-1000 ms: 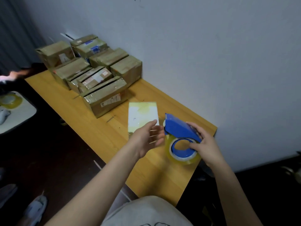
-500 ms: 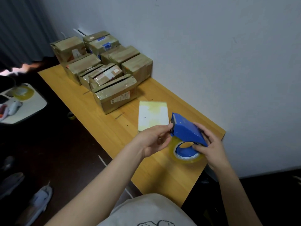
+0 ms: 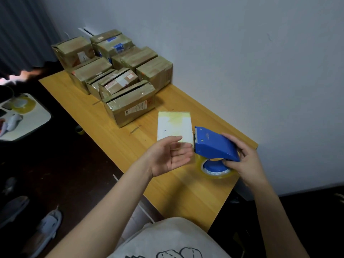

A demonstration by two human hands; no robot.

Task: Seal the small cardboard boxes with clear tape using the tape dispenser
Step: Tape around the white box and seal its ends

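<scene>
A blue tape dispenser (image 3: 214, 145) with a roll of clear tape (image 3: 216, 169) is held above the wooden table (image 3: 186, 192) by my right hand (image 3: 242, 161), whose fingers and thumb curl round its rear end. My left hand (image 3: 171, 155) hovers just left of the dispenser's toothed front, palm up and fingers relaxed, holding nothing. A small white box (image 3: 174, 125) wrapped in yellowish tape lies flat on the table just beyond my left hand. Several taped brown cardboard boxes (image 3: 130, 107) are grouped at the table's far end.
A grey wall (image 3: 242, 62) runs along the table's right side. To the left stands a low white side table (image 3: 35, 120) with a tape roll (image 3: 24, 105) on it. Shoes (image 3: 46, 226) lie on the dark floor below.
My left hand has let go of the dispenser's front and opened palm up. The dispenser has tilted so its toothed edge points towards the white box.
</scene>
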